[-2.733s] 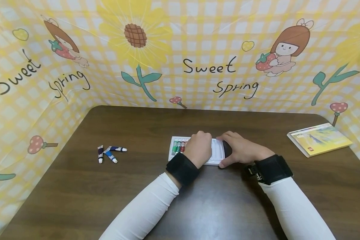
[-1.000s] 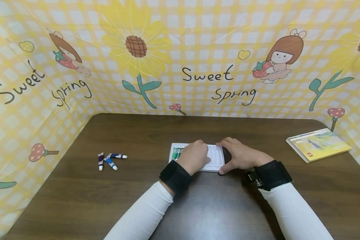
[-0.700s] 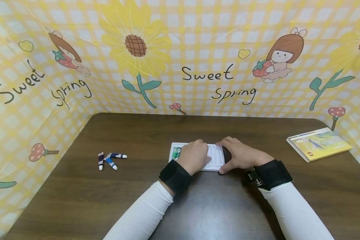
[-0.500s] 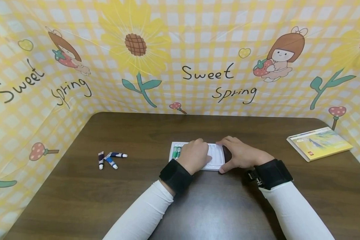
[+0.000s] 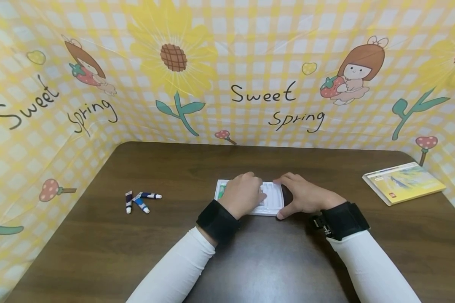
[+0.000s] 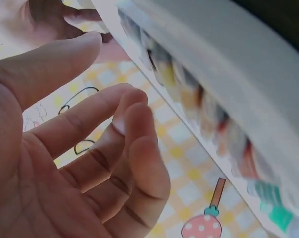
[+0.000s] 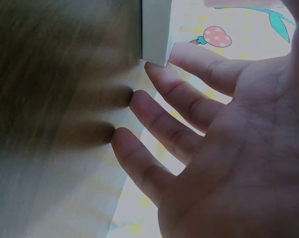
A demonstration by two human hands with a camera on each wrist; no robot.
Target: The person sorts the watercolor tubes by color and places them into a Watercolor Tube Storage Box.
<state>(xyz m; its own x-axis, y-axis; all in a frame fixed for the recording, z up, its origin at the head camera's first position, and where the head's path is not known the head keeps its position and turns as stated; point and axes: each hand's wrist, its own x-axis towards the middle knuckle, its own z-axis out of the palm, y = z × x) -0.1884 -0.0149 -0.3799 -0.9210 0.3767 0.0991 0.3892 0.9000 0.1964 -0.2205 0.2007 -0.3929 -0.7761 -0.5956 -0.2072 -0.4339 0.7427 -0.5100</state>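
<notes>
A white plastic tray (image 5: 276,198) of small paint tubes lies on the table, its right part without tubes. My left hand (image 5: 242,193) hovers over the tray's middle and hides most of the tubes; in the left wrist view its fingers (image 6: 148,158) are loosely curled, with nothing visible between them and the thumb. Beside them, blurred yellow, orange, red and green tubes (image 6: 248,161) sit in a row. My right hand (image 5: 307,195) holds the tray's right end, thumb at the near corner and fingers at the far one. A fingertip touches the tray's corner (image 7: 157,34) in the right wrist view.
Three loose paint tubes lie on the left of the table: a dark purple one (image 5: 128,202), a blue one (image 5: 141,204) and a dark blue one (image 5: 151,195). A flat yellow box (image 5: 405,183) lies at the right edge. Yellow checked cloth (image 5: 250,54) surrounds the table.
My left hand has shifted left along the tray, covering more of the green tubes and baring more of the right part. The right hand keeps its hold. The head view has tilted slightly.
</notes>
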